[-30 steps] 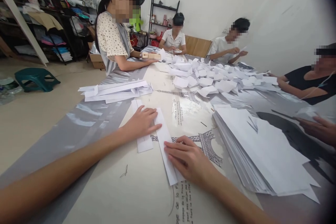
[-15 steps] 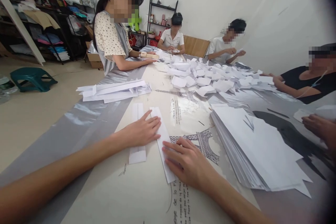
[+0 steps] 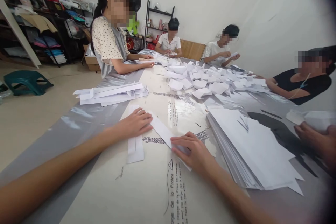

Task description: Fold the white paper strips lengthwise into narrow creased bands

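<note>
Two folded white paper strips lie in front of me on the printed table cover. My left hand (image 3: 136, 123) rests flat with fingers stretched across the top of the left strip (image 3: 135, 147) and touches the upper end of the right strip (image 3: 162, 131). My right hand (image 3: 195, 152) presses down on the lower end of the right strip, fingers curled over it. That strip lies slanted between both hands.
A thick stack of white sheets (image 3: 252, 147) lies to my right. Folded strips (image 3: 110, 92) are piled at the left, folded paper pieces (image 3: 204, 80) heaped mid-table. Several people sit around the table; another person's hand (image 3: 315, 140) holds paper at the right. A green stool (image 3: 25, 82) stands on the floor.
The right strip has swung from nearly straight to slanted, its lower end drawn right under my right hand. My left hand slid slightly up and left. The view shifted a little.
</note>
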The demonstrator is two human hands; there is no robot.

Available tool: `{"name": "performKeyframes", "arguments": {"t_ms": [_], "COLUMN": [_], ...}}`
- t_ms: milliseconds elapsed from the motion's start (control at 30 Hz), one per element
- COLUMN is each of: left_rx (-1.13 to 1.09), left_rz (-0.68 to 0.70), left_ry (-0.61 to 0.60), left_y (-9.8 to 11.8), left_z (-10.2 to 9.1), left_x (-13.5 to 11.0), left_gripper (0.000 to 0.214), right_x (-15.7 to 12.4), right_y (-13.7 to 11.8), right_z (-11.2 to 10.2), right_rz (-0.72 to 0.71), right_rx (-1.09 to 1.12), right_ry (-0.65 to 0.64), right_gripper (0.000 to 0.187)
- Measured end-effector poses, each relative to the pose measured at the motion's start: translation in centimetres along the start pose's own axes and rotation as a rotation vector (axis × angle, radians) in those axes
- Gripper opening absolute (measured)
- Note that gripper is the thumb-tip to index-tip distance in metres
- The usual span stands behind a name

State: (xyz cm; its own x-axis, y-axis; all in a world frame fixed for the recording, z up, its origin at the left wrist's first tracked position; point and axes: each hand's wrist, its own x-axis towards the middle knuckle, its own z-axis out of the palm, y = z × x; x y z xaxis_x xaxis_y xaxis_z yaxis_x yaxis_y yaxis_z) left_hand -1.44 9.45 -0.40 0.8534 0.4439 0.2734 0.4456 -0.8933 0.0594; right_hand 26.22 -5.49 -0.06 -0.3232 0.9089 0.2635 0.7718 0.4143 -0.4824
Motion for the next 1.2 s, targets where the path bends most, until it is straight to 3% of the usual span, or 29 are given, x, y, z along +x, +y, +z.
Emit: {"name": "performKeyframes", "arguments": {"t_ms": [167,267,333,500,567,633,767,967,1200], "left_rx": [-0.072,-0.167,-0.17,-0.012,0.045,0.071,0.124,0.182,0.23], "left_rz": [0.056,0.052,0.078,0.121,0.16,0.247,0.36,0.24,0.233], "left_ry": [0.045,0.051,0.047,0.096,0.107,0.086,0.059,0.061,0.003], "left_y": [0.1,-0.3,-0.3,1.2,1.7,2.1,2.2,1.1,0.0], "left_z": [-0.2,0.3,0.7,0.2,-0.6,-1.4,-1.8,-1.9,-2.5], "left_x": [0.0,-0.2,-0.1,0.8,1.1,1.1,0.9,0.8,0.6], "left_gripper": [0.03,0.023,0.025,0.04,0.029,0.019,0.028,0.033,0.035], "right_x": [0.3,0.4,0.5,0.3,0.3,0.3,0.0,-0.2,0.1], "right_y": [0.5,0.3,0.1,0.1,0.5,1.1,2.6,2.9,2.3], "right_z": [-0.4,-0.9,-1.3,-1.8,-1.7,-1.7,-1.8,-1.9,-1.4], "right_rz": [0.213,0.289,0.295,0.171,0.103,-0.019,-0.252,-0.263,-0.298], "right_rx": [0.014,0.034,0.023,-0.055,-0.083,-0.137,-0.293,-0.268,-0.259], "right_ry": [-0.014,-0.085,-0.139,-0.166,-0.148,-0.105,-0.006,0.037,0.063], "right_gripper": [0.035,0.014,0.016,0.022,0.021,0.022,0.027,0.032,0.036]}}
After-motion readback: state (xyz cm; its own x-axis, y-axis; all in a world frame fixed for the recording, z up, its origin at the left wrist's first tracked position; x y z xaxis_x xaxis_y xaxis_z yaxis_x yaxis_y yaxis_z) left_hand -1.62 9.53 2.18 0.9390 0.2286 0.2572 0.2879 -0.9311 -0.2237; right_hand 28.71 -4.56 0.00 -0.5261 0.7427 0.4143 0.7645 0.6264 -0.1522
